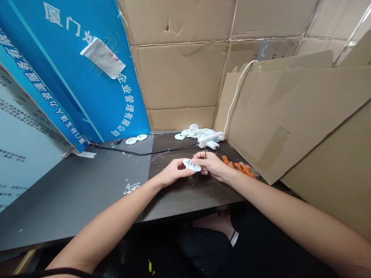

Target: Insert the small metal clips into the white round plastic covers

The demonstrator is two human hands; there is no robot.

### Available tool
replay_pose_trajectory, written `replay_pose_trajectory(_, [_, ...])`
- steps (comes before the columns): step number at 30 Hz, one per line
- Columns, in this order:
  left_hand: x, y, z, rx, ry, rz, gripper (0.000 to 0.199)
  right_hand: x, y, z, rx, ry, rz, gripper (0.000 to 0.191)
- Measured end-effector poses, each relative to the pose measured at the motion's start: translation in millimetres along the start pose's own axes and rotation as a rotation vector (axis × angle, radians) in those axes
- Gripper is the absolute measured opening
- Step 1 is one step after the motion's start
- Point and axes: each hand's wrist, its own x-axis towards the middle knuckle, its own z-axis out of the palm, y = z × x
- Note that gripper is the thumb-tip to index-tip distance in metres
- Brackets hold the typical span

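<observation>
Near the middle of the desk, my left hand (176, 172) is closed on the edge of a round white plastic piece (192, 165) with small raised parts on its face. My right hand (212, 164) is closed at the piece's right side, its fingertips touching or very near it. A thin dark tool (205, 153) sticks up from between the right fingers; its kind cannot be made out. Behind the hands lies a pile of similar white plastic pieces (199, 132), and two more white discs (136, 139) lie farther left.
A white power strip (211, 139) with a plugged-in white adapter (212, 145) stands behind my right hand. Several orange-handled items (242, 168) lie right of it. Small shiny parts (131, 187) are scattered by my left forearm. A black cable (145, 153) crosses the desk; cardboard (182, 77) walls the back.
</observation>
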Motion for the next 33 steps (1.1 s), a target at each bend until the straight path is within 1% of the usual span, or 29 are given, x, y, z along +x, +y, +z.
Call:
replay_pose_trajectory(3, [0.9, -3.3, 1.8, -0.054, -0.027, -0.044, 0.04, 0.0, 0.4, -1.4, -0.139, 0.057, -0.028, 0.037])
replay_pose_trajectory(5, [2.1, -5.6, 3.5, -0.09, -0.008, -0.044, 0.041, -0.4, -0.2, -2.6, -0.226, 0.087, -0.05, 0.035])
replay_pose_trajectory(12, [5.5, -7.9, 5.3, -0.106, 0.011, -0.08, 0.039, 0.9, 2.2, -4.0, -0.331, 0.1, -0.066, 0.028])
replay_pose_trajectory(15, [6.4, -8.8, 4.2, -0.103, 0.002, -0.096, 0.04, 2.2, 1.7, -7.7, -0.453, 0.127, -0.141, 0.026])
replay_pose_trajectory(18, [7.1, -10.8, 1.4, -0.074, 0.03, -0.087, 0.04, -0.6, -5.0, -14.1, -0.688, 0.15, -0.247, 0.024])
replay_pose_trajectory(21, [7.0, -13.8, -3.8, -0.055, 0.072, -0.068, 0.039, -7.6, -14.2, -17.8, -0.876, 0.079, -0.37, 0.02])
replay_pose_trajectory(24, [6.5, -16.8, -9.4, -0.051, 0.067, -0.061, 0.039, -13.6, -18.0, -17.2, -1.008, -0.08, -0.479, 0.029])
replay_pose_trajectory(26, [6.3, -18.0, -12.0, -0.043, 0.049, -0.058, 0.039, -14.9, -16.5, -16.5, -1.071, -0.16, -0.514, 0.035])
replay_pose_trajectory(27, [6.3, -18.1, -13.0, -0.034, 0.038, -0.055, 0.038, -14.9, -15.0, -16.4, -1.099, -0.173, -0.521, 0.037])
replay_pose_trajectory(30, [6.5, -16.6, -14.3, -0.005, -0.004, -0.053, 0.034, -14.1, -11.8, -16.4, -1.182, -0.142, -0.524, 0.037])
replay_pose_trajectory(33, [6.6, -13.4, -13.9, 0.011, -0.052, -0.06, 0.031, -15.4, -13.9, -14.9, -1.2, -0.141, -0.518, 0.035])
